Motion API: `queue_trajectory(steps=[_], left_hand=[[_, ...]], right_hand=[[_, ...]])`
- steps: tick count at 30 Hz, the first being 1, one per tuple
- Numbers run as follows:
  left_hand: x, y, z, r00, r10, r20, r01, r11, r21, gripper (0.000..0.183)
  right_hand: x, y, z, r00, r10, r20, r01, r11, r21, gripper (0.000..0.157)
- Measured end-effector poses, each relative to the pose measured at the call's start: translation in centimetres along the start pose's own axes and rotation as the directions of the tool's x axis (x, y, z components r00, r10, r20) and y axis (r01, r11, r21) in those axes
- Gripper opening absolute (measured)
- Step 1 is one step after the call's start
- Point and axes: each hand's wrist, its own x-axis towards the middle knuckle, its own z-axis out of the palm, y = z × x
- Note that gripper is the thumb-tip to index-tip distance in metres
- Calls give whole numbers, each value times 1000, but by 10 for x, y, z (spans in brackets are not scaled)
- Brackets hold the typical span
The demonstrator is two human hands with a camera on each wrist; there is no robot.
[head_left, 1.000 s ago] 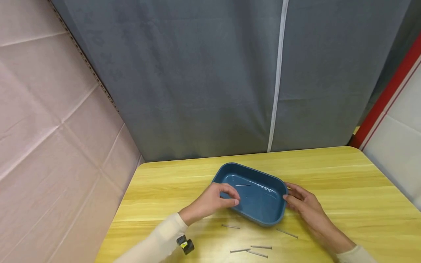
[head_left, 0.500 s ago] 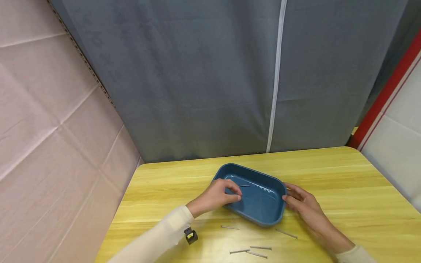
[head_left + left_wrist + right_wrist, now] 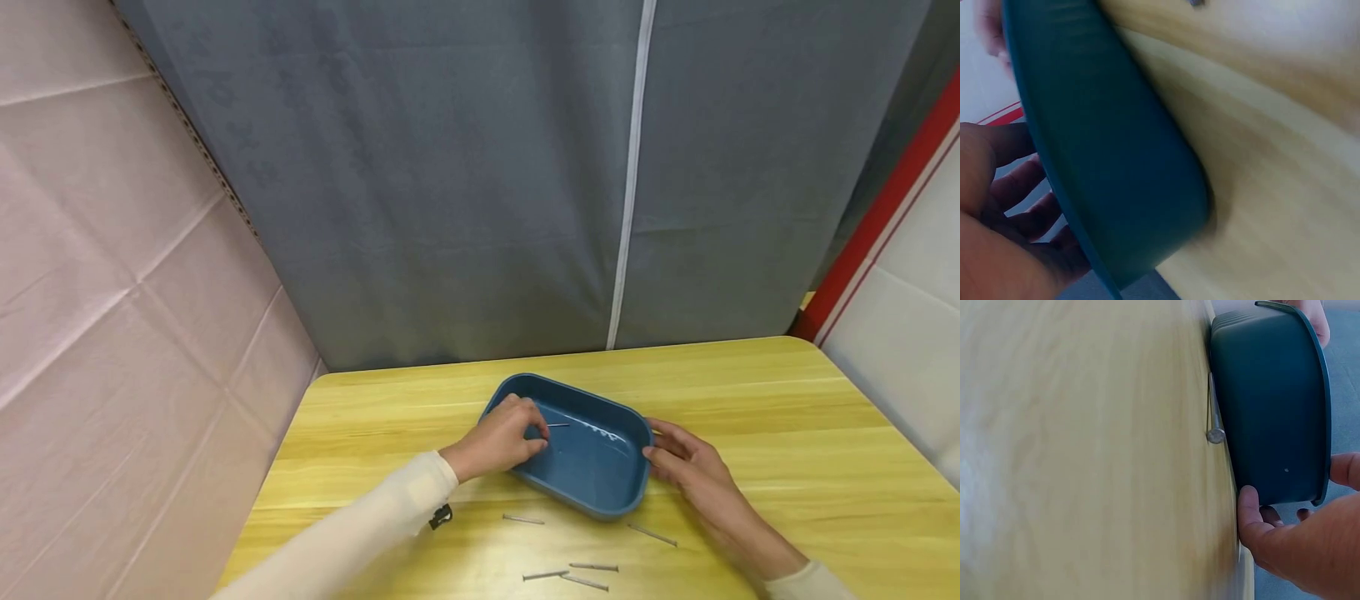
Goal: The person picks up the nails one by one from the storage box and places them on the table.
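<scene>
A dark blue plastic tray (image 3: 592, 471) stands on the table, with one nail (image 3: 559, 425) on its floor. My left hand (image 3: 501, 435) reaches over the tray's left side, fingers bent down beside that nail and covering part of it. A gap shows between thumb and forefinger. In the left wrist view the tray wall (image 3: 1110, 156) hides the fingertips of the left hand (image 3: 1004, 212). My right hand (image 3: 697, 471) holds the tray's right end, thumb at the rim. From the right wrist view, the right hand (image 3: 1297, 537) has fingers low against the tray wall (image 3: 1272, 412).
Several loose nails lie on the wooden table (image 3: 360, 467). One nail (image 3: 523, 519) is in front of the tray, another (image 3: 652, 535) is near the right hand, and a small group, including one nail (image 3: 594, 567), is nearer the front. A grey curtain (image 3: 465, 208) hangs behind.
My left hand has moved further over the tray, to the nail inside, and its thumb and forefinger have parted. The right hand stays at the tray's right end.
</scene>
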Motion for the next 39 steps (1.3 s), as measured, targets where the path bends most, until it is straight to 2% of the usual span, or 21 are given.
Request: queue_trajectory(steps=[3, 6, 12, 17, 22, 25, 32, 39], left_hand=[[3, 0, 0, 999, 39, -4, -38, 992, 123, 11], [5, 0, 0, 996, 93, -16, -86, 964, 251, 12], [14, -2, 4, 983, 180, -20, -150, 870, 469, 12], [20, -5, 9, 974, 226, -10, -179, 798, 575, 14], [24, -4, 13, 977, 210, 22, -176, 752, 635, 17], [27, -3, 14, 980, 193, 43, -174, 742, 647, 19], [34, -4, 21, 985, 166, 39, -153, 762, 629, 18], [36, -5, 27, 984, 168, 53, -163, 755, 635, 15]], right_hand=[[0, 0, 0, 1000, 1, -3, -1, 1000, -4, 63], [1, 0, 0, 1000, 3, -7, -3, 1000, -6, 63], [1, 2, -2, 1000, 3, 3, -3, 1000, 0, 64], [2, 3, -2, 1000, 6, 2, -6, 1000, 2, 64], [1, 2, 0, 1000, 17, 8, -17, 1000, 4, 64], [0, 1, 0, 1000, 22, 9, -22, 1000, 4, 64], [0, 1, 0, 1000, 12, 1, -12, 1000, 9, 63], [0, 1, 1, 1000, 21, -4, -21, 1000, 6, 63]])
